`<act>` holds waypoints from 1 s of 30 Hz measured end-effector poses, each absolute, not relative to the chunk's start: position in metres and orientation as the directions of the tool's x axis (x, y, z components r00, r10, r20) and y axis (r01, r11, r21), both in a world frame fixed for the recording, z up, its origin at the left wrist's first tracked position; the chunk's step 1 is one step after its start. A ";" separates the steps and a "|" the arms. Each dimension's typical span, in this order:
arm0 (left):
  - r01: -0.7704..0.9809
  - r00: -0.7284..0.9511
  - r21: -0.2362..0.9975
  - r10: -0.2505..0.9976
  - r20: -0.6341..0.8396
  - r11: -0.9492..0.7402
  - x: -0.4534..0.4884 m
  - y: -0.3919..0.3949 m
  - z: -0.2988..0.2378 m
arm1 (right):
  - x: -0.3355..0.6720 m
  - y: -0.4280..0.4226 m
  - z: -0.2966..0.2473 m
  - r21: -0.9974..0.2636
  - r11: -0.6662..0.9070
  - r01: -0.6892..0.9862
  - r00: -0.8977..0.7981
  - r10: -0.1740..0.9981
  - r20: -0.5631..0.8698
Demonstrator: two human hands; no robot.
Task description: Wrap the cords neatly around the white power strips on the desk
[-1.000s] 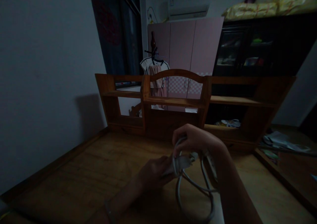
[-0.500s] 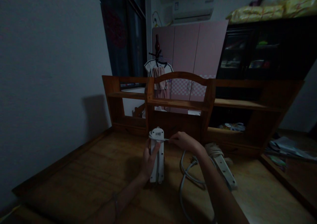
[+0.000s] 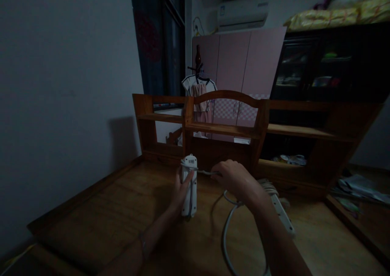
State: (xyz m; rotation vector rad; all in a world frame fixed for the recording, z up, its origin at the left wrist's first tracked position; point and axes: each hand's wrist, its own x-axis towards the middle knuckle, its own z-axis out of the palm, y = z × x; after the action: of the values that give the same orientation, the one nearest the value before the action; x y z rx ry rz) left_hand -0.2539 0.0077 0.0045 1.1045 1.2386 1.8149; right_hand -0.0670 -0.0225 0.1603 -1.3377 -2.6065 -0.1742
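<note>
A white power strip (image 3: 191,190) stands tilted up over the desk, its labelled back facing me. My left hand (image 3: 180,190) is closed around its left side, with the thumb pressed on the cord across the back. The grey-white power cord (image 3: 203,172) wraps round the strip's upper end and runs right to my right hand (image 3: 233,178), whose fingers pinch it. The rest of the cord hangs in a loop below that hand. A second power strip (image 3: 282,215), with its cord wound round its far end, lies on the desk, partly hidden by my right forearm.
The wooden desk (image 3: 122,211) has a shelf unit (image 3: 225,127) along its back edge. A wall (image 3: 67,105) bounds the left side. Papers (image 3: 362,188) lie beyond the right edge. Pink wardrobe doors (image 3: 233,64) and an air conditioner (image 3: 243,14) are farther back.
My right hand has moved slightly right and nearer with the cord, and the loop has shifted. The power strip sits slightly farther left in view; the camera view has also shifted.
</note>
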 end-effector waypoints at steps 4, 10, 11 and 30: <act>0.059 -0.352 0.924 0.858 0.374 -0.379 -0.242 0.003 0.007 | -0.071 -0.042 0.168 0.057 0.631 0.774 -0.621 0.737 0.266; 0.120 -0.163 0.899 0.885 0.436 -0.421 -0.228 -0.016 0.019 | -0.070 -0.057 0.171 0.050 0.715 0.698 -0.700 0.665 0.263; 0.130 -0.130 0.898 0.890 0.437 -0.421 -0.226 -0.019 0.021 | -0.070 -0.057 0.172 0.032 0.727 0.686 -0.707 0.655 0.269; 0.519 0.259 0.617 0.796 0.546 -0.592 -0.226 -0.032 -0.004 | -0.035 0.024 0.149 -0.732 0.608 0.306 -0.801 0.580 0.148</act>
State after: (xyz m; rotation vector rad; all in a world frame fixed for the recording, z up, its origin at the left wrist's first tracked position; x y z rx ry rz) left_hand -0.2260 -0.0321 -0.0038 2.2229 1.2088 1.2511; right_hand -0.0349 0.0235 0.1492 -0.7104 -2.4652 1.0216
